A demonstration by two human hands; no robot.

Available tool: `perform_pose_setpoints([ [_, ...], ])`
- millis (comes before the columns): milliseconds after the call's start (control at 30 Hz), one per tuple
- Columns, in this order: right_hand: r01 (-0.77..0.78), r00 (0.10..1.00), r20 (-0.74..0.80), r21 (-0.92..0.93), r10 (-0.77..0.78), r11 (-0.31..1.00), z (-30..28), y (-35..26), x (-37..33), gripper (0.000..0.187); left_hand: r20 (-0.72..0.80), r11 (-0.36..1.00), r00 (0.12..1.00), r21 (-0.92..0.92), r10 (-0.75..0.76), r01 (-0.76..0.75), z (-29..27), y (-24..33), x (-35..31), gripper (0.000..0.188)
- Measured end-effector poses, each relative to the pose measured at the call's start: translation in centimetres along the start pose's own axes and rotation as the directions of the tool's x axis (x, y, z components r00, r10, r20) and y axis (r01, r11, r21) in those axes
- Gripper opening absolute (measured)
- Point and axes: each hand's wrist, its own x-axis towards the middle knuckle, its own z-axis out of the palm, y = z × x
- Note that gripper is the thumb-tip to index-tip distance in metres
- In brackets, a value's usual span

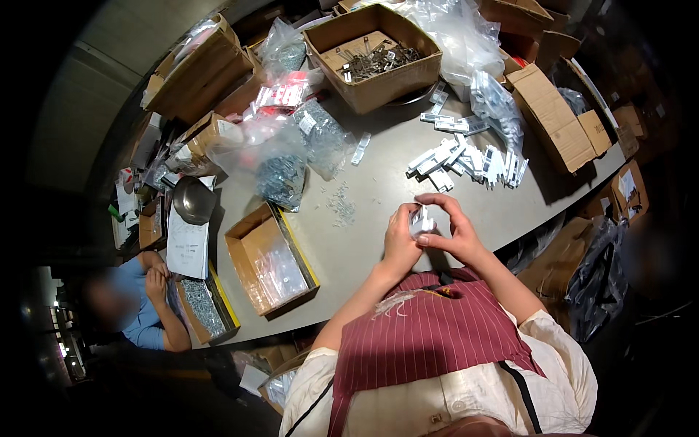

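Observation:
Close in front of my apron, my left hand [403,234] is closed around some small white-and-grey rectangular pieces [420,221], seemingly a short stack. My right hand [460,231] grips the same pieces from the other side, thumb at the near end and fingers curled over the far end. The fingers hide part of them, so their number is unclear. Beyond my hands lies a loose pile of similar long white-and-grey pieces [457,156]. One such piece [360,148] rests apart, left of the pile. Small screws or pins [341,206] are scattered on the grey table [364,244].
A cardboard box [393,87] of metal parts stands at the back. Left are clear bags of hardware [282,175], an open box [251,244] with plastic bags, a metal bowl [194,200] and a box of screws [202,306]. A person in blue [149,309] sits there.

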Motion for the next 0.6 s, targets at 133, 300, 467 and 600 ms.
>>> perform_pose_setpoints([
  [133, 0.211, 0.977, 0.066, -0.137, -0.204, 0.968, -2.3, -1.4, 1.5, 0.052, 0.145, 0.93, 0.965, -0.27, -0.219, 0.251, -1.4, 1.0, 0.3, 0.032],
  [300, 0.445, 0.872, 0.377, -0.35, -0.311, 0.824, -2.2, 0.5, 2.7, 0.027, 0.512, 0.75, 0.85, -0.515, -0.12, 0.416, -2.8, -2.1, 0.5, 0.04],
  [467, 0.147, 0.943, 0.332, -0.358, -0.021, 0.922, -1.2, 3.9, 2.0, 0.018, 0.392, 0.735, 0.859, -0.466, -0.328, 0.493, -2.8, -5.9, -0.4, 0.031],
  [600, 0.085, 0.989, 0.148, -0.416, -0.025, 0.905, -0.8, 4.9, 1.1, 0.018, 0.246, 0.656, 0.87, -0.579, -0.427, 0.485, -3.1, -4.9, -1.1, 0.021],
])
